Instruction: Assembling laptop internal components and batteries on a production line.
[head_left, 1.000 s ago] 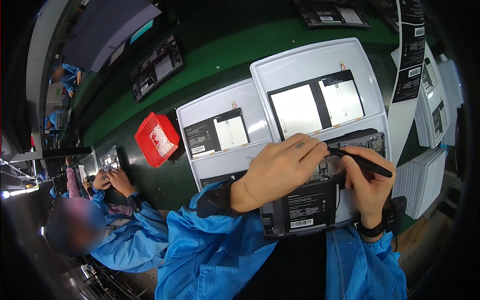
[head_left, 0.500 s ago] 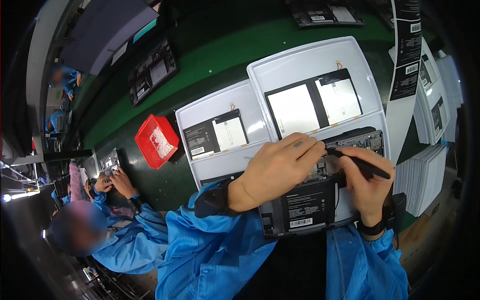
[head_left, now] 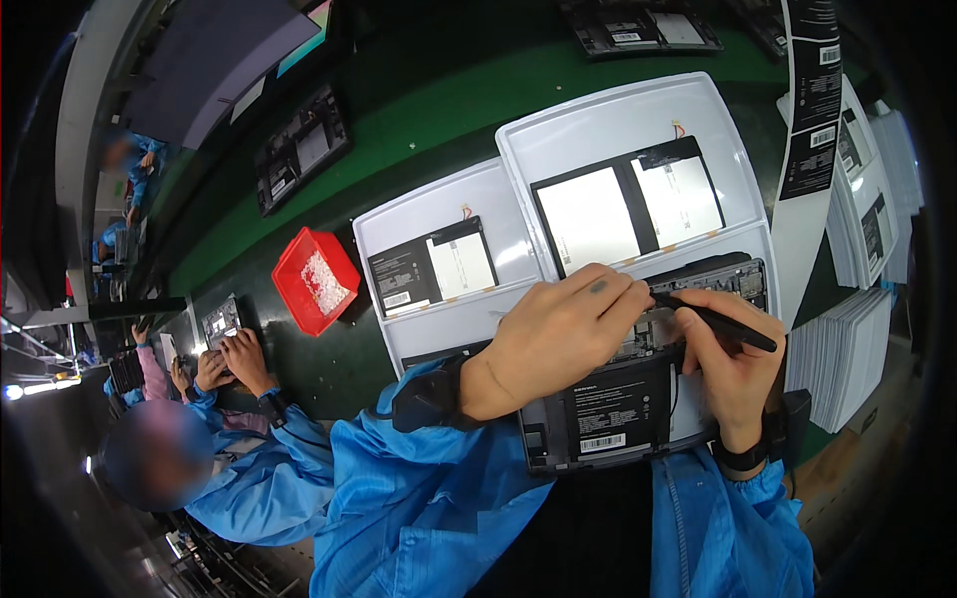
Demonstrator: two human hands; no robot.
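Note:
An opened tablet (head_left: 536,448) lies in front of me, its black labelled battery (head_left: 610,409) and circuit boards exposed. My right hand (head_left: 736,374) is closed around a slim black pen-shaped tool (head_left: 733,324), whose tip points left at the tablet's upper part. Close to that tip, my left hand (head_left: 558,339) rests over the tablet with its fingers curled and pressed together. Whatever those fingertips hold, if anything, is hidden. Part of the circuitry is covered by both hands.
White trays (head_left: 623,105) with batteries (head_left: 673,204) stand behind the tablet. A red bin (head_left: 344,261) of small white pieces sits left of them. Label strips (head_left: 812,110) hang at right above stacked white trays (head_left: 837,354). A co-worker's hands (head_left: 239,361) work at far left.
The right hand, blurred before, now looks steadier, with the tool still in it. My left hand stays nearly in place. The view has shifted slightly.

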